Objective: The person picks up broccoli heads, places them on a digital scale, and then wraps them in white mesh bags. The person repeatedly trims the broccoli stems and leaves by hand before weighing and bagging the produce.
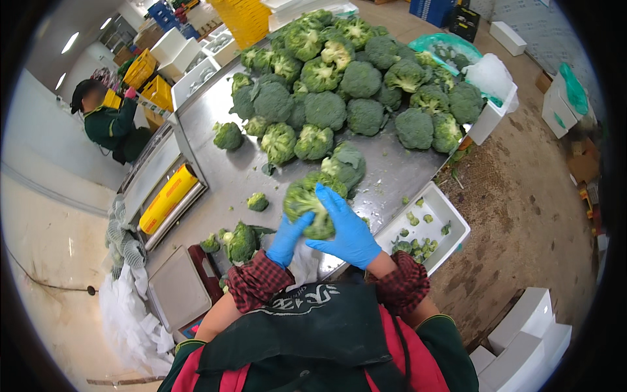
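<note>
Between my two blue-gloved hands is a broccoli head (304,196), its pale stem side turned up towards me. My left hand (290,237) grips it from the lower left, thumb against the stems. Fingers of my right hand (345,230) reach over its right side. Just beyond it, another broccoli head (347,164) lies on the metal table (220,179). A large pile of broccoli (338,78) covers the far part of that table. To the left of my hands lie a small floret (257,201) and a larger broccoli piece (241,242).
A white foam box (448,230) with several small florets stands at the table's right edge. On the left are a yellow film roll (169,198) and a scale (179,289). A co-worker (115,120) stands at far left. White foam boxes (521,338) sit at lower right.
</note>
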The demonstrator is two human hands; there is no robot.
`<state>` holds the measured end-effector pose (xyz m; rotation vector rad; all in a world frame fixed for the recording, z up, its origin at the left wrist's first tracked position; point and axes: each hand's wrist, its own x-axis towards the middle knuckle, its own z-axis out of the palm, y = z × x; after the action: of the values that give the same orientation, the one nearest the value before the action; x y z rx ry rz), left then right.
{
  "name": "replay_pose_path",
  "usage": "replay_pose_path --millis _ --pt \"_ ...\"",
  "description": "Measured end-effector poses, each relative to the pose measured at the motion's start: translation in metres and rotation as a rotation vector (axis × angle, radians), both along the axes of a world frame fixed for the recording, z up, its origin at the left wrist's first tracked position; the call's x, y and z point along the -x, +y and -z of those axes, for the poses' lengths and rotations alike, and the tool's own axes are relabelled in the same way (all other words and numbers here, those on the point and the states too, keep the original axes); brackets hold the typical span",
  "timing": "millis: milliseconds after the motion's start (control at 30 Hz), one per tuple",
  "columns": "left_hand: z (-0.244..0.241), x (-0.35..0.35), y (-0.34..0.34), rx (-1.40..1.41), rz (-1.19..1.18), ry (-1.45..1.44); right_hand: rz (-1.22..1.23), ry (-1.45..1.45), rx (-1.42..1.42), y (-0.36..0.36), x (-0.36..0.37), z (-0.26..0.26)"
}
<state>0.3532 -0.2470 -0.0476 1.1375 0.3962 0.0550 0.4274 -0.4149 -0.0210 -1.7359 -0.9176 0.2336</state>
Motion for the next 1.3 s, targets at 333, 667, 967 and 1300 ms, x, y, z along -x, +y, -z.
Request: replay_pose_path --millis 333,667,967,1300 --pt "-0.036 0.036 0.023 0.604 -0.145 0.115 -0.069 -0.372 0.034 0.01 -0.008 -0.028" --pt "-0.04 0.014 0.012 0.336 -0.369 0.056 0.105 -0.908 0.392 0.065 -0.001 -0.001" --pt "-0.008 0.021 0.034 0.11 -0.205 0.12 -0.417 0.146 -0.112 0.05 -0.026 0.003" --pt "0.014 0.006 0.034 -0.589 -0.132 0.127 -0.126 -0.666 0.477 0.067 -0.045 -0.006"
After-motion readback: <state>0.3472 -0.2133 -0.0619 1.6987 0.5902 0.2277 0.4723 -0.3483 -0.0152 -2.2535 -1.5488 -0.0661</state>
